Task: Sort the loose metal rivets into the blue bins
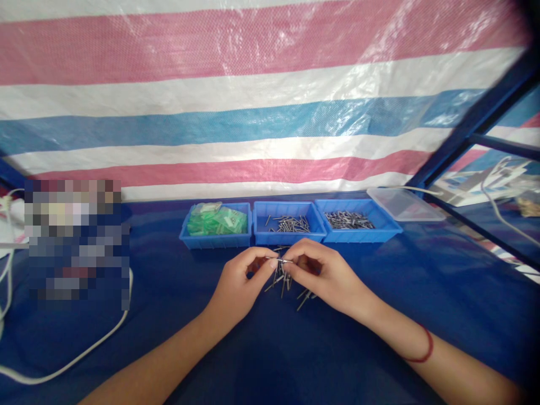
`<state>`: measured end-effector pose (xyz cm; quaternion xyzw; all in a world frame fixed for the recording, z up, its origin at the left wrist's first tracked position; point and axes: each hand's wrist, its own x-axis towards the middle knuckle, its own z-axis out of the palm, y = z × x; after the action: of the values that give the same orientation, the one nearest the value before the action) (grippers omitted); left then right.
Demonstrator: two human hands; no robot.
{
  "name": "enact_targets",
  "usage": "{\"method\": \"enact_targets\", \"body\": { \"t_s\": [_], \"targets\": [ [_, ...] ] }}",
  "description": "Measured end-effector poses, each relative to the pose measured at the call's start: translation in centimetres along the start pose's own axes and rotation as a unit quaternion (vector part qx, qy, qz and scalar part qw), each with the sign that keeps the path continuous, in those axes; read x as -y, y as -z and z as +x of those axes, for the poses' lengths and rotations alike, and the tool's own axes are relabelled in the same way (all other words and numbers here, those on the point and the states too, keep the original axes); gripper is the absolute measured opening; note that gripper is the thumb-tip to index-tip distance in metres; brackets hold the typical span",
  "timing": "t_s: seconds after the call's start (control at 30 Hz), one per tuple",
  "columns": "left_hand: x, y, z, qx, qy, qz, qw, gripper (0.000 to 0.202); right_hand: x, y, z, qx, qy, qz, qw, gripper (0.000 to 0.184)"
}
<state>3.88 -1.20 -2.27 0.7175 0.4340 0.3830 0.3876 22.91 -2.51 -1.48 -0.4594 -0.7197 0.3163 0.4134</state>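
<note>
Between my two hands, over the blue table [270,349], I hold a thin metal blind rivet [280,260] level. My left hand [240,281] pinches one end with thumb and index finger. At the other end, the fingertips of my right hand [323,273] are closed on it. Loose blind rivets [285,281] lie in a small pile just below and behind my fingers, partly covered by my right hand. Beyond them, the middle blue bin [289,237] holds more rivets, and the right blue bin [363,234] contains many small metal pieces.
The left blue bin [215,242] contains green plastic packets [219,220]. A clear plastic lid [405,203] lies by the right bin. A white cable [84,354] curves across the table's left side, beside a blurred-out patch. A striped plastic sheet [236,124] hangs behind.
</note>
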Motion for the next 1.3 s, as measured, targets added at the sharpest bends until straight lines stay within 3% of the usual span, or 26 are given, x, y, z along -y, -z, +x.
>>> {"method": "enact_targets", "body": {
  "t_s": [0.23, 0.37, 0.53, 0.63, 0.7, 0.8, 0.9, 1.0, 1.13, 1.3],
  "targets": [
    [-0.4, 0.1, 0.0, 0.033, -0.013, 0.076, 0.997, 0.017, 0.5, 0.3, 0.0, -0.021, 0.014, -0.014, 1.000, 0.018],
    [-0.2, 0.9, 0.3, 0.046, -0.055, 0.207, 0.976, 0.017, 0.1, 2.7, 0.6, -0.115, -0.023, -0.069, 0.991, 0.018],
    [0.5, 1.9, 0.6, 0.060, -0.071, 0.331, 0.939, 0.023, -1.9, 8.0, 1.4, -0.280, -0.108, -0.212, 0.930, 0.023],
    [0.9, 2.0, 0.7, 0.081, -0.066, 0.364, 0.926, 0.023, -2.6, 9.5, 1.6, -0.298, -0.118, -0.311, 0.895, 0.024],
    [1.1, 1.9, 0.8, 0.084, -0.066, 0.374, 0.921, 0.022, -2.4, 9.3, 1.6, -0.295, -0.101, -0.328, 0.892, 0.023],
    [1.0, 1.7, 0.8, 0.078, -0.076, 0.382, 0.918, 0.022, -1.3, 7.4, 1.3, -0.240, -0.029, -0.301, 0.922, 0.021],
    [0.7, 1.6, 0.8, 0.073, -0.092, 0.372, 0.921, 0.019, 0.0, 4.6, 0.7, -0.087, 0.066, -0.243, 0.964, 0.019],
    [0.2, 1.5, 0.6, 0.080, -0.121, 0.323, 0.935, 0.016, 0.6, 2.1, 0.2, 0.025, 0.101, -0.184, 0.977, 0.018],
    [-0.3, 1.1, 0.2, 0.069, -0.147, 0.227, 0.960, 0.011, 0.1, 0.6, 0.0, 0.077, 0.115, -0.145, 0.980, 0.018],
    [-0.1, 0.4, -0.2, 0.005, -0.061, 0.065, 0.996, 0.014, -0.1, 0.4, 0.1, 0.075, 0.105, -0.097, 0.987, 0.011]
  ]
}}
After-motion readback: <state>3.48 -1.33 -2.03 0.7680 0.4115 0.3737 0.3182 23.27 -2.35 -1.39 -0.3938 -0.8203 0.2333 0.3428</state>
